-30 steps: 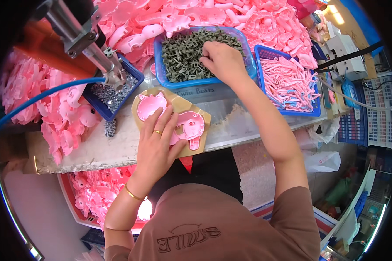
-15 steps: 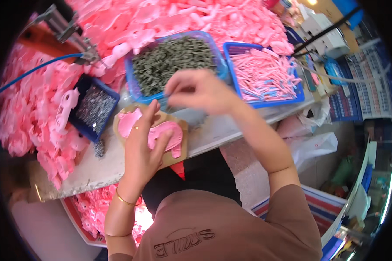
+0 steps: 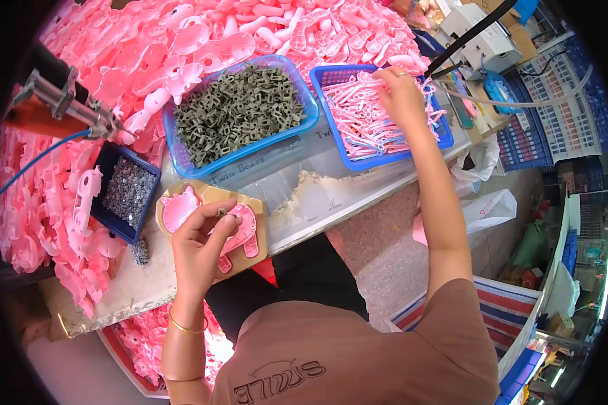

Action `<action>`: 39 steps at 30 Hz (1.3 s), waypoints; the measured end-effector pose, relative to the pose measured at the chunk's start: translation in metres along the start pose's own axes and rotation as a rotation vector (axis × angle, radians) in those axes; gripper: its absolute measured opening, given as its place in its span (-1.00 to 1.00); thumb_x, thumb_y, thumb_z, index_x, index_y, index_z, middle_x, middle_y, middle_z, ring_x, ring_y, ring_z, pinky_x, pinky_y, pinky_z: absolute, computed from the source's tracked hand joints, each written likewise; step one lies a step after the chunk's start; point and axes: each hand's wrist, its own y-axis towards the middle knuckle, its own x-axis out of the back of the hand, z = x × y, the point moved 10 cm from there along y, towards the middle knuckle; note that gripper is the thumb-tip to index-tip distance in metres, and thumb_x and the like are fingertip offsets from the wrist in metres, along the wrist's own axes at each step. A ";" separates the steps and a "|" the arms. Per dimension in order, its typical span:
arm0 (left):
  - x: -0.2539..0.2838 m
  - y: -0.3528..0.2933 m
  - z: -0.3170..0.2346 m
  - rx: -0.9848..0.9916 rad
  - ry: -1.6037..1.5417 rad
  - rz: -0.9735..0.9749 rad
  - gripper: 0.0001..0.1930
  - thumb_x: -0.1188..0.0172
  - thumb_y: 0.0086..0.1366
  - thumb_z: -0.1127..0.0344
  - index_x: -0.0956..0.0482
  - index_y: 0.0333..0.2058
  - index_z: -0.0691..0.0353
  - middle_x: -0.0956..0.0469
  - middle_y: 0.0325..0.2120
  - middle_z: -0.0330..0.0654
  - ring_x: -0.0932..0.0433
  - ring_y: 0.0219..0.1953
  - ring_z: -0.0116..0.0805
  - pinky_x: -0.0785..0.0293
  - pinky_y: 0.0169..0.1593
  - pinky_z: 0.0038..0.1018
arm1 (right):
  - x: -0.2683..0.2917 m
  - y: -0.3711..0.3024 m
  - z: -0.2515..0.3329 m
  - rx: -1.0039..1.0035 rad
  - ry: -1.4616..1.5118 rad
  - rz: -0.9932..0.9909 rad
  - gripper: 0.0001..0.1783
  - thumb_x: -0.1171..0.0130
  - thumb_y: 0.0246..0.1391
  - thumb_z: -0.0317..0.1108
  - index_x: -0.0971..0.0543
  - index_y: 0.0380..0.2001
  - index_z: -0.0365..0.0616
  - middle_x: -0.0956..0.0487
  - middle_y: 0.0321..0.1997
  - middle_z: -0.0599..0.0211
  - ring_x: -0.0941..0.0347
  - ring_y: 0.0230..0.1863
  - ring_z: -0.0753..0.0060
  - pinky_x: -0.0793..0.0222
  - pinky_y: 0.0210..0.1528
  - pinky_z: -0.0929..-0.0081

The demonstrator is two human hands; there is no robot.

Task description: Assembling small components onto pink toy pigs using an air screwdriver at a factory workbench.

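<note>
My left hand pinches a small grey-green plastic part between thumb and fingertips. It hovers over a tan holding block, in which a pink animal-shaped plastic shell lies with its hollow side up. My right hand reaches into a blue basket of thin pink sticks, a few of them bluish. Its fingers are bent together at the pile; what they grip, if anything, is hidden. Left of the basket, a blue tub holds many more grey-green parts.
Pink plastic shells are heaped across the back and left of the table. A dark blue bin of small metal pieces stands at left, below a metal tool with a blue hose. A crate of pink parts sits under the table.
My right hand has moved from above the grey-green parts tub to the basket of pink sticks. My left hand's spread fingers have closed on a small grey-green part.
</note>
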 end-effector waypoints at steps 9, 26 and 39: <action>0.005 -0.006 0.005 0.106 -0.074 -0.007 -0.75 -0.06 0.45 0.34 -0.56 -0.08 0.41 -0.63 -0.19 -0.11 -0.64 -0.21 -0.42 -0.61 -0.11 -0.53 | -0.005 -0.019 -0.025 -0.378 0.438 0.175 -0.82 -0.19 0.15 -0.41 -0.58 -0.19 -0.23 -0.62 -0.39 0.30 -0.57 -0.38 0.47 -0.47 -0.28 0.49; 0.014 -0.009 0.014 0.131 -0.169 -0.070 -0.75 -0.02 0.47 0.34 -0.50 -0.04 0.40 -0.63 -0.17 -0.05 -0.67 -0.21 -0.35 -0.64 -0.11 -0.50 | 0.006 -0.024 0.068 -0.426 1.008 0.238 -0.84 -0.31 0.10 -0.40 -0.62 -0.27 -0.24 -0.58 -0.42 0.48 -0.43 -0.45 0.69 -0.37 -0.34 0.66; 0.005 -0.006 0.021 0.152 -0.319 -0.069 -0.78 -0.03 0.47 0.32 -0.44 -0.14 0.41 -0.62 -0.17 0.00 -0.67 -0.19 -0.35 -0.66 -0.14 -0.53 | -0.030 -0.091 0.233 -0.397 1.516 0.752 -0.86 -0.28 0.12 -0.53 -0.60 -0.24 -0.33 -0.66 -0.29 0.23 -0.62 -0.27 0.52 -0.54 -0.23 0.60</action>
